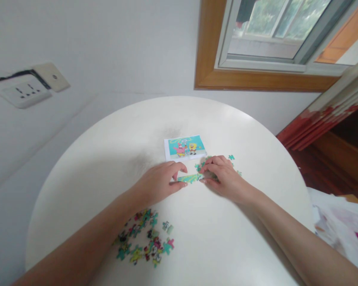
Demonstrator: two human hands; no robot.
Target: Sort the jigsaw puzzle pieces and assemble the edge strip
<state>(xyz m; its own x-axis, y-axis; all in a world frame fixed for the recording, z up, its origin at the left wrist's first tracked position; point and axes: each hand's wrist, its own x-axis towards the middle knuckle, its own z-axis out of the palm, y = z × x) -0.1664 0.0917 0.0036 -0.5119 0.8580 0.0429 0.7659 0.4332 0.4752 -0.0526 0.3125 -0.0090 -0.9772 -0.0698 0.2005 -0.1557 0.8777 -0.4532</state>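
Note:
A joined strip of green and yellow puzzle pieces [189, 178] lies on the round white table [209, 246]. My left hand [159, 178] holds the strip's left end, thumb below and fingers curved above. At its right end, my right hand [222, 174] pinches with thumb and fingers; part of the strip there is hidden. Behind the hands lies a picture card [186, 147] with a pink and a yellow cartoon figure. Loose green pieces [231, 157] lie around my right hand, some partly covered by it.
A pile of loose puzzle pieces [153, 248] lies near my left forearm, towards the front of the table. Beyond the table are a wall with a socket [26, 91], a wood-framed window and a red-and-white curtain. White plastic bags [337, 218] sit at the right.

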